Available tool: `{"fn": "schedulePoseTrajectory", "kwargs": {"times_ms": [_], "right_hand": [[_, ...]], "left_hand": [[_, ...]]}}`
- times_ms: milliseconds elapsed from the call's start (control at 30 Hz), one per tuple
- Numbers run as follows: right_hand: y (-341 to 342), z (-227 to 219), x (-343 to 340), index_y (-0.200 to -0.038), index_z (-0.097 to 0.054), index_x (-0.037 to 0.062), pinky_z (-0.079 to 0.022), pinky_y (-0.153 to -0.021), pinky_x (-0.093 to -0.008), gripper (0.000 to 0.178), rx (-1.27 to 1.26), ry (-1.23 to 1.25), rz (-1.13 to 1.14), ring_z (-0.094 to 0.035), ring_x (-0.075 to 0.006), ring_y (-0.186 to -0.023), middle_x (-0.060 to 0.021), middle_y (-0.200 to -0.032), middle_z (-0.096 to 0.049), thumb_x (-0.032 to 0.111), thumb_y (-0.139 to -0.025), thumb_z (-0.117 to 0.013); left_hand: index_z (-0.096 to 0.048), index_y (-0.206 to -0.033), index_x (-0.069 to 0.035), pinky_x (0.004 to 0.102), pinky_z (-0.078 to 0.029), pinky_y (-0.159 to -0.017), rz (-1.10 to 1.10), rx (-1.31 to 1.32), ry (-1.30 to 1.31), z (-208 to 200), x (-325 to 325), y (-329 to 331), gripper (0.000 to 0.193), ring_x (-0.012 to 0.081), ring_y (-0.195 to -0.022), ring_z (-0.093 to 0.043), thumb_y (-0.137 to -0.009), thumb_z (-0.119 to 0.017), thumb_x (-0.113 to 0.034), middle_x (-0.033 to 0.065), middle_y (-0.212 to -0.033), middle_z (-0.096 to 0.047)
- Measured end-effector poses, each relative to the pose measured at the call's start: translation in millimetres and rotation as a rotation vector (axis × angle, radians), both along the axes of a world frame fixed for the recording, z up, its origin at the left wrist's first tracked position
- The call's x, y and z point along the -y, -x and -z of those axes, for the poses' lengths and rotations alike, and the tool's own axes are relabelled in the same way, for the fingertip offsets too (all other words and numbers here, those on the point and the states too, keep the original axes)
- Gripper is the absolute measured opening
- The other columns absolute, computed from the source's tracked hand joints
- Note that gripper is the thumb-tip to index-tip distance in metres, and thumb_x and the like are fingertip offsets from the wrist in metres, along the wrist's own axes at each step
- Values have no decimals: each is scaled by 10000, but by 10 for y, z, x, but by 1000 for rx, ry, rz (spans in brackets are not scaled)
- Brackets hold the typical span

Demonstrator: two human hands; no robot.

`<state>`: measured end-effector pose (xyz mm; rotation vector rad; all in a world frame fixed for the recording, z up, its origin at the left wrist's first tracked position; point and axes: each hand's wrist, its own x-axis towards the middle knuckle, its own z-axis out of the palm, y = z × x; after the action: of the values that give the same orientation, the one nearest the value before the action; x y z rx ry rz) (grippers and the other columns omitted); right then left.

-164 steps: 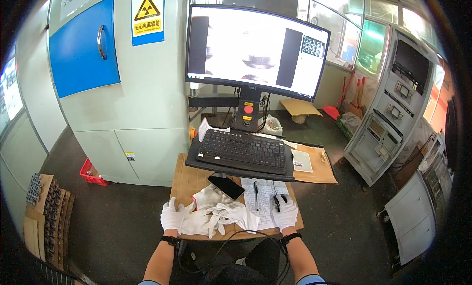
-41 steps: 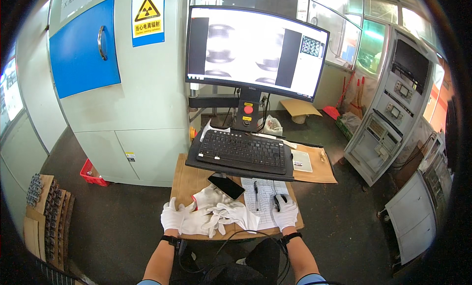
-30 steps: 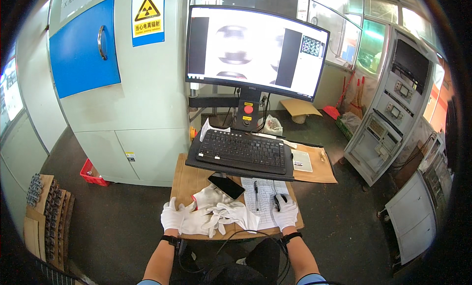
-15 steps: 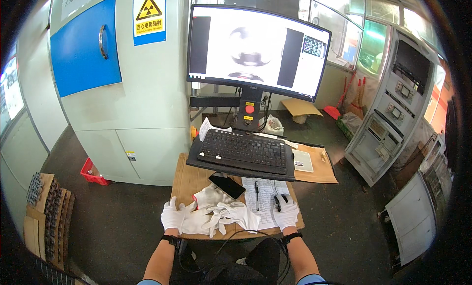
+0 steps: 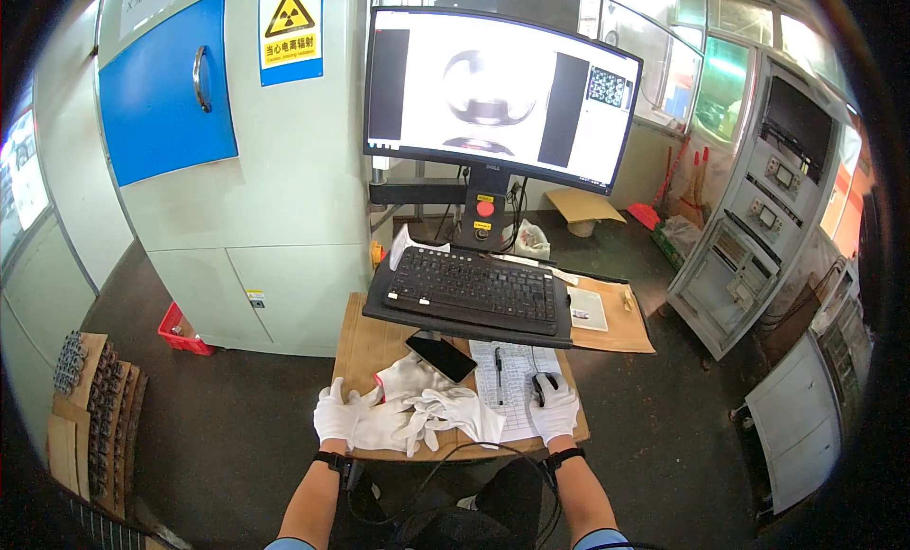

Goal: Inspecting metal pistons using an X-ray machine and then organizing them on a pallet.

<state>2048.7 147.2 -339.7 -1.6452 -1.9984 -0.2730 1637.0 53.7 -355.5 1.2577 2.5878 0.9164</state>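
My right hand, in a white glove, is wrapped round a black computer mouse lying on a printed sheet. A black pen lies on that sheet, left of the mouse. At the table's left edge rests my left hand, also gloved in white, its fingers loosely stretched and holding nothing I can see. Beside it lies a heap of loose white gloves. Behind the heap is a dark phone. The monitor shows a grey rounded shape on white.
A black keyboard sits on a raised tray above the cardboard-topped table. A large pale cabinet with a blue door stands at left. Stacked parts are at lower left, an instrument rack at right. A cable crosses the table's front.
The grey shape on the monitor looks darker and more sharply outlined. The whole view has shifted very slightly; both hands keep their places.
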Motion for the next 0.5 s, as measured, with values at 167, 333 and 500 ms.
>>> {"fn": "schedulePoseTrajectory", "kwargs": {"times_ms": [167, 333, 500], "right_hand": [[23, -33, 8, -1165, -688, 172, -543, -837, -477, 438, -27, 13, -1, -642, -376, -952, -127, -1233, -634, 227, -731, -715], [-5, 26, -13, -1175, -686, 175, -541, -845, -479, 442, -16, 23, 4, -637, -376, -965, -128, -1241, -631, 229, -737, -710], [9, 7, -4, -1196, -678, 182, -539, -850, -482, 457, -7, 30, 12, -631, -376, -978, -130, -1247, -627, 229, -743, -706]], "left_hand": [[-599, -1304, -144, 476, -558, -841, 15, -9, -9, 89, -17, 39, 486, 393, -1003, -675, -879, -673, -369, 195, -1185, -643], [-586, -1306, -146, 487, -557, -839, 24, -31, -1, 155, -40, 70, 493, 405, -1004, -676, -880, -671, -379, 207, -1202, -634], [-583, -1325, -150, 473, -559, -854, 37, 0, 0, 130, -27, 70, 513, 399, -1014, -677, -880, -668, -389, 209, -1224, -629]]}}
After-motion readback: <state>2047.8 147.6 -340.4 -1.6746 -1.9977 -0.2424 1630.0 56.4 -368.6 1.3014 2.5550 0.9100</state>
